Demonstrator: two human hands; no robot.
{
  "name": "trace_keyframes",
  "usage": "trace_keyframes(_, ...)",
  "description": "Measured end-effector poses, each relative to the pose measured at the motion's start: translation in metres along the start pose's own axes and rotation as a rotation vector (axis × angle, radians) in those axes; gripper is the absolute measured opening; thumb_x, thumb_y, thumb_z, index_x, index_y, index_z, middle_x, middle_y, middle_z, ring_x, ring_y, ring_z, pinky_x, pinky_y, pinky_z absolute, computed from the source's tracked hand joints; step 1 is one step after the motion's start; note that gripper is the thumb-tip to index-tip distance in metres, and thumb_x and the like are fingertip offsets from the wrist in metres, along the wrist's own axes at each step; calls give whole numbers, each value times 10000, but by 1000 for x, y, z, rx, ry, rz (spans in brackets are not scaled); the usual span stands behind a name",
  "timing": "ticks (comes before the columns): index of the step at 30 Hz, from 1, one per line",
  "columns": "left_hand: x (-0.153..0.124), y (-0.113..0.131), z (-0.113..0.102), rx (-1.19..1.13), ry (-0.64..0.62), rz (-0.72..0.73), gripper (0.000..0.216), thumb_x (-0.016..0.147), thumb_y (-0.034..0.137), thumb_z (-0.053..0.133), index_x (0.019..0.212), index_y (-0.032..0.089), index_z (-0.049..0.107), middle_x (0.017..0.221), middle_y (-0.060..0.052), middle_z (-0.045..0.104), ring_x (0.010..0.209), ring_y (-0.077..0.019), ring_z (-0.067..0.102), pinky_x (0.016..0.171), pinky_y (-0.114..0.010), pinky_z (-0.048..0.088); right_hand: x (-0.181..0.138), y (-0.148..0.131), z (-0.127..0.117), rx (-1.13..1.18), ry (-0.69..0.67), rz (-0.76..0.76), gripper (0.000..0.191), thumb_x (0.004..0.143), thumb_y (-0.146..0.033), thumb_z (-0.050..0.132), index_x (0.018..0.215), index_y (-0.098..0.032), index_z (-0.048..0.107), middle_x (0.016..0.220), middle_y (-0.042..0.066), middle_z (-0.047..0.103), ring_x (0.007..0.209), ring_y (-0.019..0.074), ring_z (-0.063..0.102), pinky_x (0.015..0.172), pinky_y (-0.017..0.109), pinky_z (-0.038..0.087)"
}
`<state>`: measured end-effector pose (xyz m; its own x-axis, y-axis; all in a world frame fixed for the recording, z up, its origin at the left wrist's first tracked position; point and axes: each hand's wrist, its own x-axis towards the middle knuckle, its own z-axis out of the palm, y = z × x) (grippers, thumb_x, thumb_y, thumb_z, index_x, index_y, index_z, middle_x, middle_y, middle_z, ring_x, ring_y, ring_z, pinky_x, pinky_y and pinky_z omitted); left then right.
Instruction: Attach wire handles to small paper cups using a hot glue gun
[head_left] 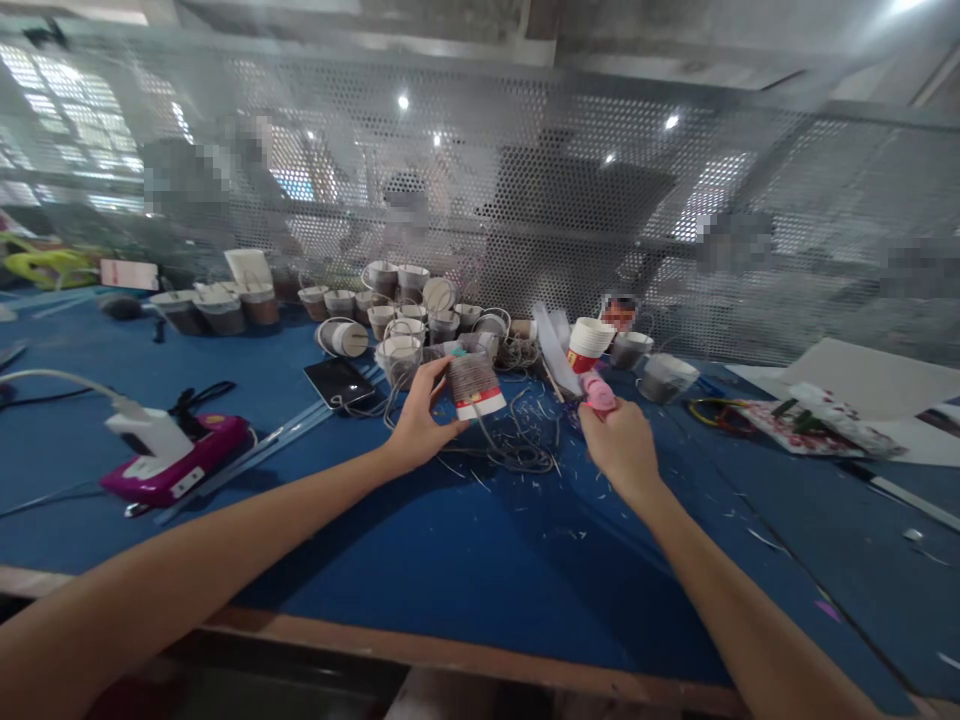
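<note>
Near the middle of the table, my left hand (420,418) grips a paper cup (475,385) between thumb and fingers. Grey cord is wound round most of the cup, leaving a red and white band bare at the lower end. A loose tangle of grey cord (517,458) lies just below it on the table. My right hand (622,448) is closed round a pink round-ended tool (598,392), perhaps a glue gun; its front is hidden. Beyond that hand stands a stack of red and white paper cups (589,343), beside a translucent plastic sleeve (555,350).
Several cord-wrapped cups (401,350) crowd the back of the table, against a perforated metal screen (450,150). At left are a phone (339,385) and a purple power strip (180,470) with a white plug. A patterned bag (825,425) lies at right. Thread scraps litter the blue tabletop (465,560).
</note>
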<state>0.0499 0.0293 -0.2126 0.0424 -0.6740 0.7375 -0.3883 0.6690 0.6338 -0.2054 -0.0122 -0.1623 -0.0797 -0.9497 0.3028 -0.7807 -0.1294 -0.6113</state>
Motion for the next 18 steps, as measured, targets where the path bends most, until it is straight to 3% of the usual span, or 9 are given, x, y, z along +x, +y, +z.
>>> trace_keyframes(2, 0, 0, 0, 31, 3, 10, 779, 662, 187, 733, 1335, 280, 352, 1353, -105, 385, 1320, -295, 387, 1101, -509, 359, 4, 7, -3, -221, 121, 40, 405, 735, -326, 516, 1021, -42, 548, 1062, 297, 541, 886, 390, 620, 734, 503, 479)
trace_keyframes(5, 0, 0, 0, 61, 6, 12, 783, 659, 196, 735, 1337, 286, 354, 1347, -102, 386, 1310, -298, 393, 1096, -521, 359, 3, 13, 1, -333, 225, 56, 501, 680, -215, 529, 1125, -5, 438, 1152, 357, 445, 1070, 489, 487, 781, 611, 415)
trace_keyframes(8, 0, 0, 0, 57, 20, 10, 788, 658, 206, 737, 1340, 281, 349, 1345, -103, 389, 1312, -299, 388, 1098, -528, 353, -6, 8, 10, -342, 296, -143, 478, 667, -173, 516, 1113, -30, 420, 1182, 331, 430, 1156, 485, 382, 860, 653, 338)
trace_keyframes(11, 0, 0, 0, 34, 28, 2, 790, 659, 223, 743, 1338, 282, 345, 1350, -104, 387, 1312, -299, 388, 1095, -532, 356, -18, -3, 16, -164, 288, -450, 482, 699, -209, 520, 1144, -75, 389, 1275, 284, 378, 1218, 432, 333, 945, 619, 298)
trace_keyframes(13, 0, 1, 0, 23, 28, -7, 784, 665, 233, 744, 1337, 282, 345, 1351, -106, 389, 1314, -298, 387, 1093, -532, 359, -26, -9, 18, 46, 154, -663, 416, 745, -250, 519, 1124, -132, 393, 1285, 231, 404, 1234, 367, 351, 998, 576, 282)
trace_keyframes(15, 0, 1, 0, 14, 27, -15, 782, 669, 244, 747, 1338, 278, 344, 1348, -110, 394, 1314, -297, 388, 1094, -528, 358, -32, -12, 21, 296, -138, -726, 311, 805, -310, 504, 1070, -180, 407, 1213, 176, 493, 1175, 297, 440, 1000, 511, 328)
trace_keyframes(18, 0, 2, 0, 7, 30, -21, 794, 669, 263, 753, 1343, 275, 333, 1347, -113, 402, 1313, -297, 391, 1091, -526, 364, -39, -16, 27, 654, -603, -476, 224, 848, -402, 476, 953, -216, 407, 1019, 100, 607, 990, 227, 567, 891, 425, 437)
